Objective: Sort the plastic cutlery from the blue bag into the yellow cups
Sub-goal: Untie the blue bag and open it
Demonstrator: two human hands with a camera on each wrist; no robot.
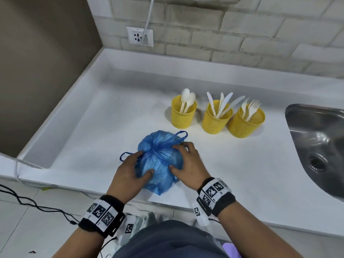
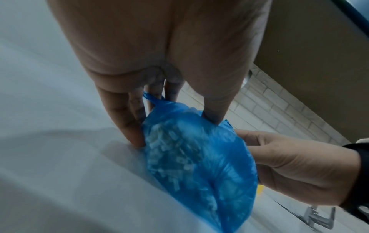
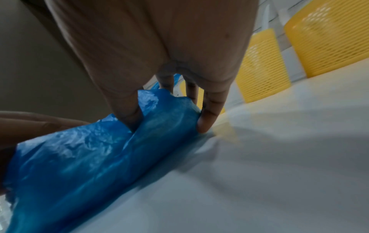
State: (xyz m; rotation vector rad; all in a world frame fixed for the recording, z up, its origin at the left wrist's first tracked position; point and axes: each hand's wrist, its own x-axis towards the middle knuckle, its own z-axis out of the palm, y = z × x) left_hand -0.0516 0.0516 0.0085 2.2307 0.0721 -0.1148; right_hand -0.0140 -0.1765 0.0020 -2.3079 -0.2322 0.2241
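Observation:
A knotted blue bag [image 1: 160,161] lies on the white counter [image 1: 93,136] near its front edge, with pale cutlery showing faintly through the plastic [image 2: 179,157]. My left hand [image 1: 146,162] grips its left side with thumb and curled fingers. My right hand [image 1: 175,157] grips the right side near the knot, its thumb pressed into the bag [image 3: 89,157]. Behind stand three yellow mesh cups: one with spoons [image 1: 183,116], one with knives [image 1: 216,120], one with forks [image 1: 245,123].
A steel sink [image 1: 320,142] is set into the counter at the right. A wall socket [image 1: 139,36] with a white cable sits on the brick wall behind. A brown panel [image 1: 37,71] closes the left side. Black cables [image 1: 28,202] trail on the floor.

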